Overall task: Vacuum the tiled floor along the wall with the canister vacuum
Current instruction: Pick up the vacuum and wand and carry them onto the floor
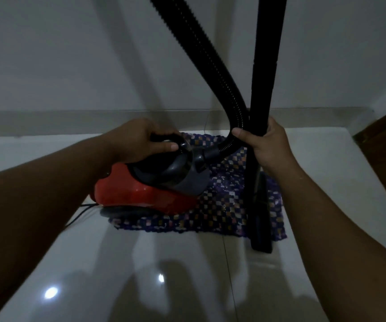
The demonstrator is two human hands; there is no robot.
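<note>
Two bare forearms reach in from the lower corners, nearest the lens, over the glossy tiled floor (187,275), which mirrors two small lights and blurred shadows. Beyond it the pale wall (71,54) rises from a low skirting strip; a brown surface at the right edge is cut off and hard to identify. A purple checked mat (229,205) lies on the floor close to the wall. On its left part sits the vacuum (145,194), red below and black and grey above, its long axis running left to right with the hose end facing right; its rear hangs off the mat and its underside is in shadow. A ribbed black hose (201,54) climbs from that end and leaves the top edge. Beside it the wand (266,66) stands nearly upright, also cut off above, its nozzle (260,228) resting at the mat's right front edge. A dark cord (80,213) trails from the rear, mostly hidden by the left arm. Left hand (140,140) grips the black handle on top; right hand (266,147) is curled round the wand, thumb touching the hose.
</note>
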